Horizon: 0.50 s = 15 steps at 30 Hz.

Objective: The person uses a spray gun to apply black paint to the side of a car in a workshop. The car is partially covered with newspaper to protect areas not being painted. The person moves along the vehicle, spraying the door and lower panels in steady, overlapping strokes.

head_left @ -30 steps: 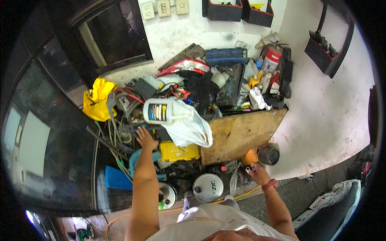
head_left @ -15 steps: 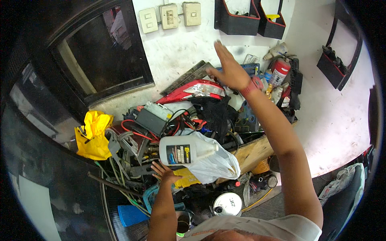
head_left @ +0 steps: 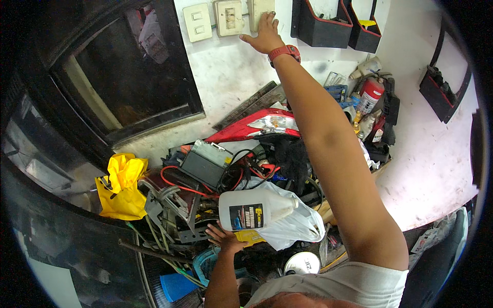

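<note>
My right hand (head_left: 266, 39) reaches up to the white wall, fingers apart, with its fingertips over the rightmost light switch (head_left: 255, 14). Whether a finger presses it I cannot make out. A red watch is on that wrist. My left hand (head_left: 227, 240) is low over the heap, fingers spread and holding nothing. Right by it lie a yellow flat item (head_left: 250, 236) and a translucent plastic jug (head_left: 275, 201) with a dark label. The jug lies on its side on a white plastic bag (head_left: 303, 226). Two more switch plates (head_left: 197, 22) sit left of my right hand.
The cluttered heap holds a red and clear car light (head_left: 257, 123), a grey box with cables (head_left: 203, 164) and a fire extinguisher (head_left: 371, 95). A yellow bag (head_left: 123, 192) is at left. Black bins (head_left: 323, 28) hang on the wall. A white round lid (head_left: 302, 263) is near my body.
My right hand has moved up and left from above the car light to the rightmost switch. The view has shifted slightly; my left hand stays beside the jug.
</note>
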{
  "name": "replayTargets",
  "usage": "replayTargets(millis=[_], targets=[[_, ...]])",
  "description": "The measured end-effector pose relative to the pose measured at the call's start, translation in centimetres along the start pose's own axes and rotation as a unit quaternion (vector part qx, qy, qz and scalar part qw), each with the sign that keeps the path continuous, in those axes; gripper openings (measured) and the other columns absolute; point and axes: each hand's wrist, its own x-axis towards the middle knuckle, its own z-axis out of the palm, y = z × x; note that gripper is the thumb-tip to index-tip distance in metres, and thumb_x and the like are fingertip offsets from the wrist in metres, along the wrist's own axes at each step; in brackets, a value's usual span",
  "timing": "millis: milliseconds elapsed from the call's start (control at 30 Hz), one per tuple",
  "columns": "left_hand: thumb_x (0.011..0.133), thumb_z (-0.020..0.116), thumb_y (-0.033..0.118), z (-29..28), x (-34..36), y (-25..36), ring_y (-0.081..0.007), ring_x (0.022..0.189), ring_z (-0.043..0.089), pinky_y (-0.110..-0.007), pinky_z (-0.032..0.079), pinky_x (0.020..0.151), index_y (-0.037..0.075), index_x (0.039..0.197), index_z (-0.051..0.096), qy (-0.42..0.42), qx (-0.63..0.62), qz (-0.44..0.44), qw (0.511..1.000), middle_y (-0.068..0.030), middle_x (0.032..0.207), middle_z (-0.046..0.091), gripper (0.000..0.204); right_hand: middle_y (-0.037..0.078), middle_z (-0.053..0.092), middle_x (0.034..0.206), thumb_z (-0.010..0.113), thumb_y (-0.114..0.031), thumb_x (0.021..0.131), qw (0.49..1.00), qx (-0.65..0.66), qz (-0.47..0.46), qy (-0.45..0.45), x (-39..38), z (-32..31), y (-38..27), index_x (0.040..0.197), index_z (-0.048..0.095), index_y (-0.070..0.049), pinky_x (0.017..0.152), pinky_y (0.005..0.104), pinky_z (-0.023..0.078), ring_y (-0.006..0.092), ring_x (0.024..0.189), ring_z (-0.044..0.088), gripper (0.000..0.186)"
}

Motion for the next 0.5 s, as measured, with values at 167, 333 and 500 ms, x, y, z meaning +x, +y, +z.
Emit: replayTargets(millis=[167, 333, 500], targets=[[0.050, 0.087, 0.076, 2.9, 1.3, -2.1, -0.0577, 0.141, -0.035, -0.081, -0.002, 0.109, -0.002, 0.160, -0.005, 0.066, -0.021, 0.047, 0.996, -0.0399, 0.152, -0.037, 0.163, 0.021, -0.011, 0.169, 0.063, -0.068, 0.089, 0.993, -0.096, 0.016, -0.068, -0.1, 0.4, -1.6, 0.163, -0.007, -0.007, 0.117, 0.0715, 0.021, 0.0458, 0.155, -0.004, 0.119], [0.056, 0.094, 0.061, -1.0, -0.7, -0.2, -0.0538, 0.142, -0.036, -0.075, -0.011, 0.113, -0.001, 0.154, -0.024, 0.015, -0.060, 0.021, 0.998, -0.0363, 0.153, -0.039, 0.165, 0.026, -0.004, 0.168, 0.063, -0.071, 0.086, 0.989, -0.116, 0.029, -0.086, -0.7, -0.7, -3.2, 0.164, 0.003, -0.007, 0.112, 0.0733, 0.028, 0.0496, 0.154, 0.004, 0.117], [0.058, 0.092, 0.060, 0.8, 0.3, 0.8, -0.0532, 0.144, -0.026, -0.074, -0.005, 0.113, -0.004, 0.155, -0.011, 0.027, -0.006, 0.047, 0.998, -0.0369, 0.155, -0.026, 0.155, 0.038, 0.023, 0.158, 0.062, -0.065, 0.087, 0.984, -0.070, -0.128, -0.102, -12.2, -1.2, -0.5, 0.154, 0.035, 0.002, 0.111, 0.0713, 0.030, 0.0524, 0.147, 0.025, 0.098]])
